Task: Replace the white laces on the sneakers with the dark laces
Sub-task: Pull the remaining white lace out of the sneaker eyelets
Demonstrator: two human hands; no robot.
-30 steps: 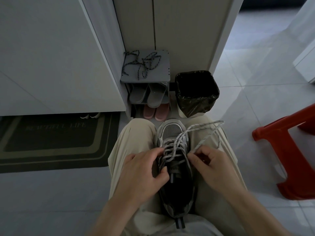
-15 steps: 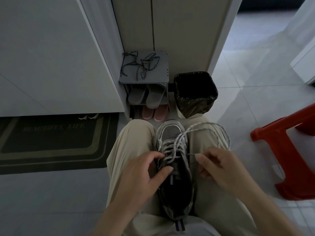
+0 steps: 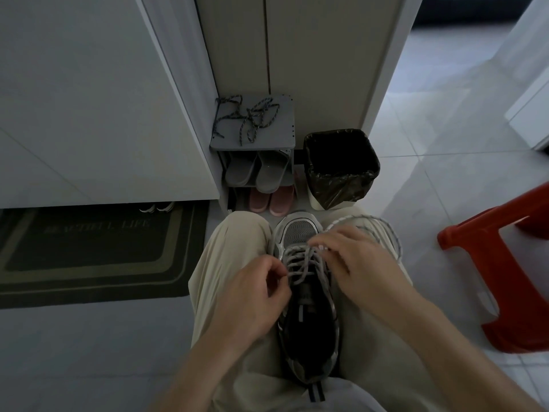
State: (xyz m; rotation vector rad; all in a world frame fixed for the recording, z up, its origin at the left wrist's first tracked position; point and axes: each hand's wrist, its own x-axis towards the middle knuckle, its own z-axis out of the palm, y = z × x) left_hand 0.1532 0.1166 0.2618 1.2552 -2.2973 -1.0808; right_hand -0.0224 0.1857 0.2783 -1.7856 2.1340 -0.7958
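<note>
Grey/blk sneaker [image 3: 300, 233], white laces [image 3: 300, 264]; dark speckled laces [image 3: 246, 117], grey rack [image 3: 282, 135]; red stool [image 3: 487, 224]; pink slippers [image 3: 270, 200].

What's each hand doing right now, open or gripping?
Left hand: pinches the white lace at the sneaker.
Right hand: fingers curled over that lace; grip cannot be told.
</note>
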